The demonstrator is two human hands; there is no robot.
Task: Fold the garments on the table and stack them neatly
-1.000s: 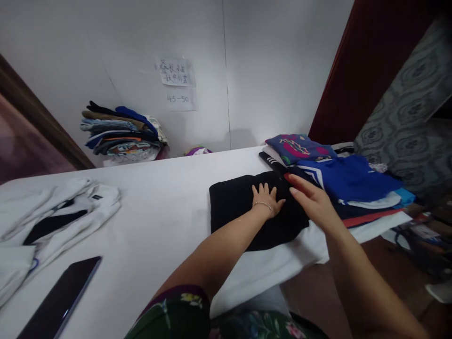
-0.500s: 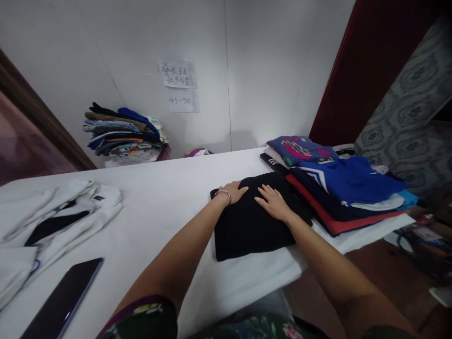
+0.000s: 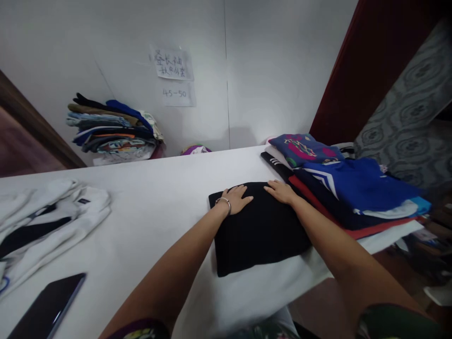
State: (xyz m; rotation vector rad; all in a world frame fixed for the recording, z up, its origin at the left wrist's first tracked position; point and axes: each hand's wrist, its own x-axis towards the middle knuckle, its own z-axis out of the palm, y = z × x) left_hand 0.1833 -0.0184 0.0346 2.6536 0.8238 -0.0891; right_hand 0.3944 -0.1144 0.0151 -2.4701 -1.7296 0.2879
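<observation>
A black folded garment [image 3: 261, 235] lies flat near the front edge of the white table [image 3: 148, 212]; its exact kind cannot be told. On its upper left part rests my left hand [image 3: 236, 199], open and palm down, with a bracelet at the wrist. My right hand [image 3: 280, 191] also lies open on the cloth, near its upper right edge. Neither hand grips anything. Just right of the garment is a pile of folded clothes, with a blue garment [image 3: 370, 183] and a purple patterned one [image 3: 307, 148] on top.
At the left lies a white garment [image 3: 88, 221], loosely spread, with a dark phone [image 3: 47, 306] in front of it. A tall stack of folded clothes [image 3: 113, 129] stands by the wall at the back left. Handwritten paper signs [image 3: 174, 63] hang on the wall.
My right hand has slid toward the far edge of the black garment. The garment now lies slightly nearer to me in view, its far edge straighter. My left hand stays on its upper left.
</observation>
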